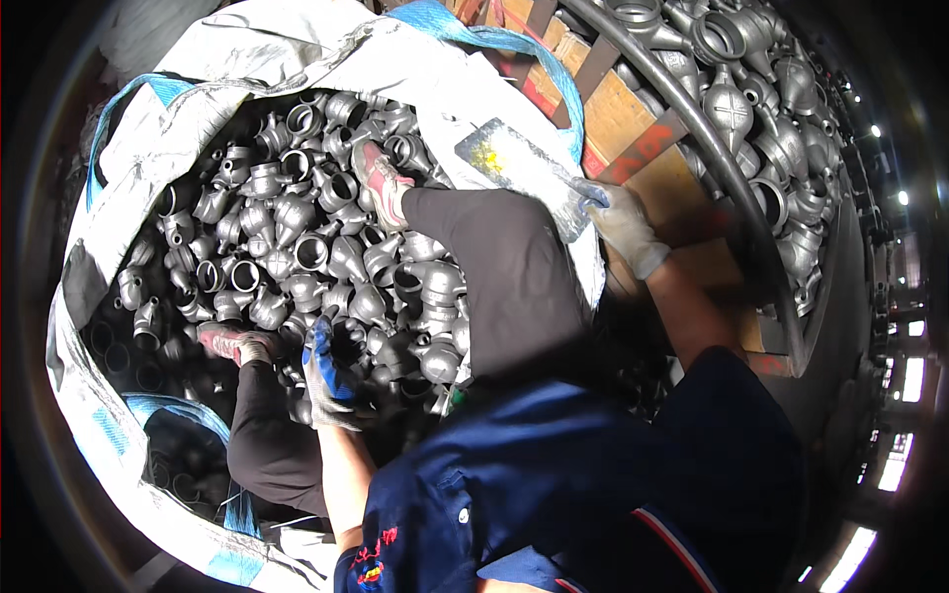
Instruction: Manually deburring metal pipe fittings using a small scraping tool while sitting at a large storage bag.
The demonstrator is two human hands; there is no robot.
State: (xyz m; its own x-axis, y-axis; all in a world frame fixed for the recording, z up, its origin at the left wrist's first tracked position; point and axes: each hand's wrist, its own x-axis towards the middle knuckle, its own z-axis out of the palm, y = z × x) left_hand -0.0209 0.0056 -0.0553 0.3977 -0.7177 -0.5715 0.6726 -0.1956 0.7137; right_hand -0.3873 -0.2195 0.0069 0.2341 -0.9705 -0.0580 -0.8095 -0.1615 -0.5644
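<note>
My left hand (331, 381), in a grey glove with a blue coating, is low over the heap of grey metal castings (292, 217). Its fingers stretch away from me, beside a dark casting, and nothing shows firmly held in them. Off to the right, my right hand (628, 232) wears a similar glove. Its fingers curl at the rim of the white bulk bag (455, 89), next to a clear plastic pouch (514, 163) on the bag. The castings are rounded, hollow bodies with round openings. My legs and reddish shoes (379, 183) are among them inside the bag.
Blue lifting straps (504, 40) loop from the bag's rim. At the right stands a crate with wooden boards (682, 193) and a dark curved metal rail (692, 114). More grey castings (732, 109) fill it. Shadow covers the bag's lower left.
</note>
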